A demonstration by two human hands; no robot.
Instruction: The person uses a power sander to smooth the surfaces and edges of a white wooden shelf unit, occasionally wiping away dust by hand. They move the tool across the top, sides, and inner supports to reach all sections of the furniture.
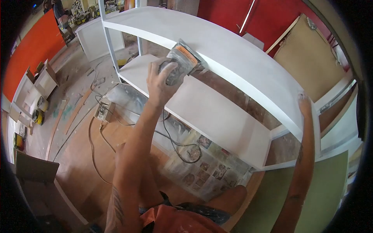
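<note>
My left hand is wrapped round a dusty power sander with an orange label. The sander is tilted, its pad against the front edge of the white shelving unit. My right hand lies on the right end of the same upper board, its dusty fingers stretched out on the surface. Below is a lower white shelf, parallel to the upper board. A dark cord loops under the sander, across the lower area.
Newspaper sheets cover part of the floor. A power outlet box with cables sits left of them. Wood strips and paint tins lie further left. An orange panel and a person are behind. A tan board leans at right.
</note>
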